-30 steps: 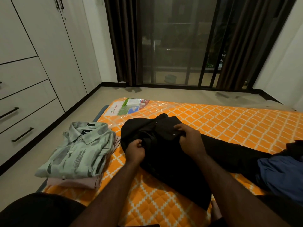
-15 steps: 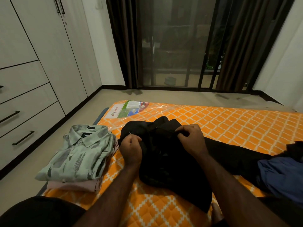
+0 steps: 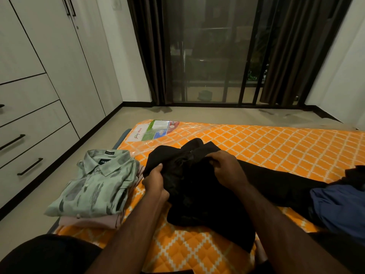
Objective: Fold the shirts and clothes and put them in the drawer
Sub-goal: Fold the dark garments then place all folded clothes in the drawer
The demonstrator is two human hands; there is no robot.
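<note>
Gripping the black garment (image 3: 197, 186) at frame centre, both hands work its upper edge in the head view. The left hand (image 3: 155, 181) pinches the left edge; the right hand (image 3: 225, 169) curls its grip over the bunched top. The garment lies on the orange mattress (image 3: 276, 147), one dark length trailing toward the right edge. A folded green shirt (image 3: 94, 184) tops a pink garment (image 3: 88, 221) at lower left. Drawers (image 3: 35, 147) stand closed at left; a blue garment (image 3: 339, 206) waits at right. To fold well, probably flatten the bunched cloth first, align edges, then crease.
</note>
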